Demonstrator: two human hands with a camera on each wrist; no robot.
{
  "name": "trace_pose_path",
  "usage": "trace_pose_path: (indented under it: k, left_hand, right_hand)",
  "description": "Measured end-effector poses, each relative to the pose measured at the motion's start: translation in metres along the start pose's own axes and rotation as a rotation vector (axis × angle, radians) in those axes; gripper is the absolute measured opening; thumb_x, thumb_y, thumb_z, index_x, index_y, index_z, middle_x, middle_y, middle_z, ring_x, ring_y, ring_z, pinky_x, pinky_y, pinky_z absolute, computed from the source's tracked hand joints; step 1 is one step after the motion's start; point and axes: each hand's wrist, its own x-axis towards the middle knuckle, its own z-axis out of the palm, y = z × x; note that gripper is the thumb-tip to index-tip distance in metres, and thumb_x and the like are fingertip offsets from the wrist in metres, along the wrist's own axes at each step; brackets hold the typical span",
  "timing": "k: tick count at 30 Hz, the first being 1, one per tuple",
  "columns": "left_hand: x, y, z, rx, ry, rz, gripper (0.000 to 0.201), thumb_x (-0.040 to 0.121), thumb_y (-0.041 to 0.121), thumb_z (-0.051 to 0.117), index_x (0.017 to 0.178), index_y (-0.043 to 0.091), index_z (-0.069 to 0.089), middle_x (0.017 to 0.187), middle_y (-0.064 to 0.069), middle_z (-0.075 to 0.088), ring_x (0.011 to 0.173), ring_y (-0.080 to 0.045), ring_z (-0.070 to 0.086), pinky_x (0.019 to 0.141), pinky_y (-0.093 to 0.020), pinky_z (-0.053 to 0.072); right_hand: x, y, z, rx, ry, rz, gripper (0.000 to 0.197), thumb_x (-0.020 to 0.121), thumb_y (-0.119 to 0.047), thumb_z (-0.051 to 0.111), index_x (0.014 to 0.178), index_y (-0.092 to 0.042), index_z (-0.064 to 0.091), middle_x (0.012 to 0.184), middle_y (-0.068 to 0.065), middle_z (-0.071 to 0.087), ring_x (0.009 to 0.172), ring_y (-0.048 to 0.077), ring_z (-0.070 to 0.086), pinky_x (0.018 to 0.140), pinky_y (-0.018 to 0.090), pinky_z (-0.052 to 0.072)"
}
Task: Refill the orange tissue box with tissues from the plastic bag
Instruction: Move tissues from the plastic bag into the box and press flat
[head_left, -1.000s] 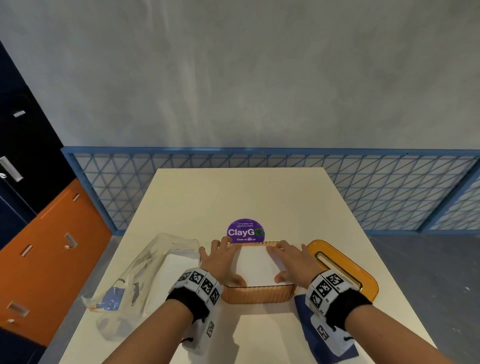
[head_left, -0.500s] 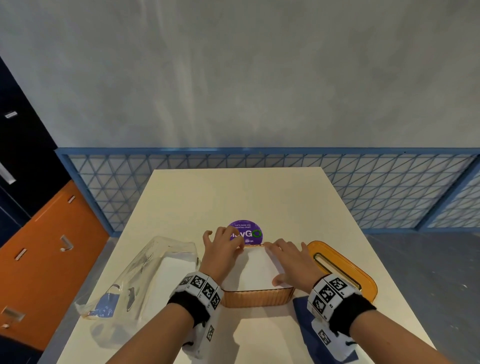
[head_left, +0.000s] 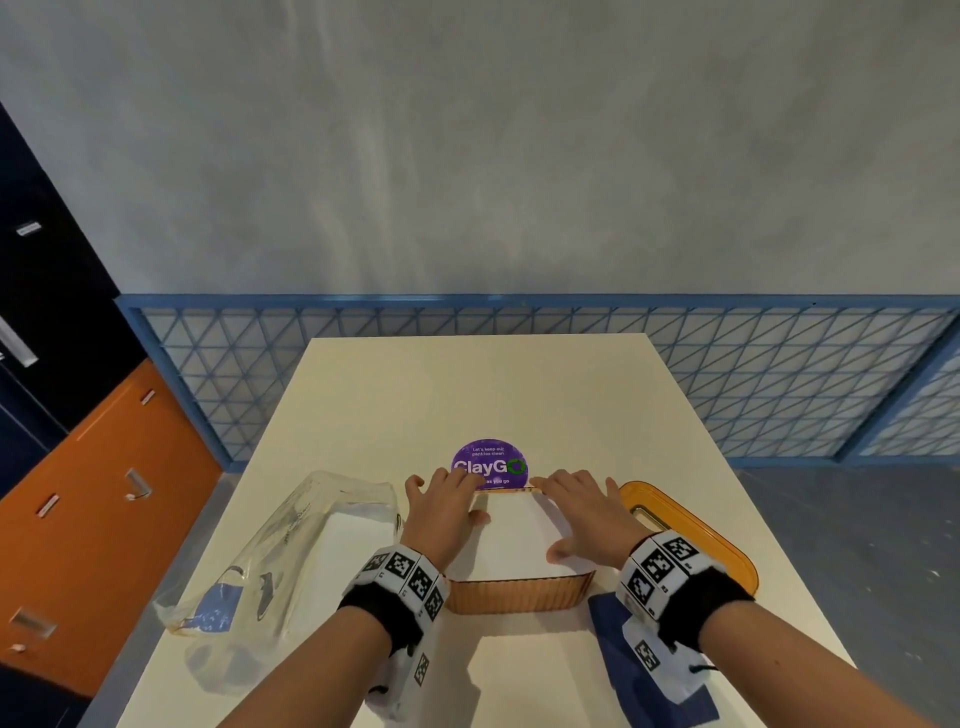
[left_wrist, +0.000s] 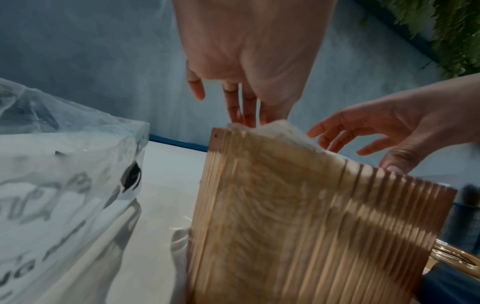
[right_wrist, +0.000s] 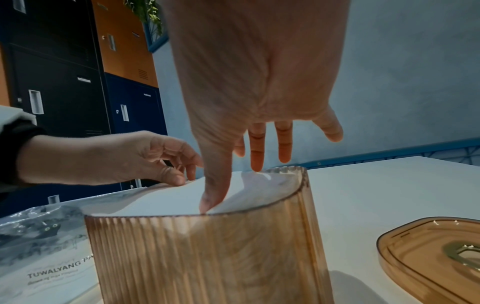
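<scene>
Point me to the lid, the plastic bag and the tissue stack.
lid (head_left: 724, 540): head view, right rim.
plastic bag (head_left: 291, 551): head view, clear top face.
tissue stack (head_left: 514, 545): head view, white top sheet.

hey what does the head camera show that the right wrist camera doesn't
Only the head view shows the purple ClayGo sticker, both wristbands and the blue cloth under the right forearm. Only the right wrist view shows the bag's print, TUWALYANG, and the right thumb pressing the tissues at the box's rim. Both show the left hand, right hand, lid and table.
</scene>
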Motion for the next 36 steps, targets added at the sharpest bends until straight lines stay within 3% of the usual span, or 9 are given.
trace_pose_path:
  k: [5, 12, 20, 27, 33, 36]
  left_hand:
    - [0.009, 0.004, 0.000, -0.007, -0.076, -0.040, 0.029, 0.095, 0.031, 0.047, 0.124, 0.026, 0.051, 0.130, 0.007, 0.049, 0.124, -0.016, 0.039, 0.106, -0.043, 0.021]
    - [0.016, 0.015, -0.002, -0.046, -0.129, -0.008, 0.036, 0.092, 0.041, 0.049, 0.127, 0.033, 0.050, 0.131, 0.007, 0.043, 0.127, -0.017, 0.035, 0.104, -0.045, 0.022]
    - [0.023, 0.026, -0.003, -0.129, -0.109, -0.006, 0.021, 0.092, 0.035, 0.051, 0.110, 0.027, 0.058, 0.121, 0.006, 0.048, 0.122, -0.017, 0.038, 0.101, -0.041, 0.024]
    - [0.020, 0.028, -0.005, -0.126, -0.205, 0.068, 0.040, 0.090, 0.046, 0.052, 0.127, 0.032, 0.049, 0.131, 0.007, 0.043, 0.127, -0.017, 0.033, 0.106, -0.044, 0.022]
    - [0.018, 0.034, -0.012, -0.107, -0.090, 0.123, 0.021, 0.095, 0.032, 0.048, 0.109, 0.022, 0.059, 0.123, 0.006, 0.049, 0.123, -0.017, 0.038, 0.106, -0.040, 0.017]
    - [0.014, 0.032, -0.018, -0.072, -0.092, 0.158, 0.023, 0.094, 0.036, 0.050, 0.107, 0.020, 0.058, 0.118, 0.008, 0.053, 0.120, -0.015, 0.042, 0.107, -0.039, 0.015]
  right_hand:
    - [0.001, -0.002, 0.006, -0.067, 0.002, 0.006, 0.084, 0.079, -0.042, 0.068, 0.146, -0.024, 0.019, 0.149, -0.002, 0.027, 0.139, 0.024, 0.022, 0.112, 0.058, 0.017]
    - [0.003, -0.002, 0.011, -0.088, 0.018, 0.022, 0.086, 0.077, -0.044, 0.069, 0.145, -0.024, 0.020, 0.148, -0.002, 0.028, 0.139, 0.024, 0.021, 0.111, 0.061, 0.015]
    - [0.001, -0.003, 0.014, -0.123, 0.059, 0.022, 0.078, 0.077, -0.044, 0.069, 0.140, -0.022, 0.027, 0.144, 0.000, 0.030, 0.137, 0.024, 0.024, 0.111, 0.061, 0.015]
    - [0.000, -0.003, 0.015, -0.112, 0.086, 0.020, 0.082, 0.077, -0.043, 0.068, 0.143, -0.022, 0.024, 0.141, 0.001, 0.032, 0.133, 0.022, 0.028, 0.112, 0.055, 0.016]
    - [-0.003, -0.003, 0.015, -0.053, 0.074, 0.046, 0.069, 0.080, -0.040, 0.067, 0.135, -0.021, 0.032, 0.138, -0.001, 0.037, 0.131, 0.020, 0.031, 0.113, 0.051, 0.017]
    - [-0.005, -0.001, 0.013, -0.037, 0.054, 0.047, 0.063, 0.082, -0.040, 0.065, 0.133, -0.020, 0.035, 0.138, -0.001, 0.041, 0.131, 0.021, 0.033, 0.113, 0.054, 0.014]
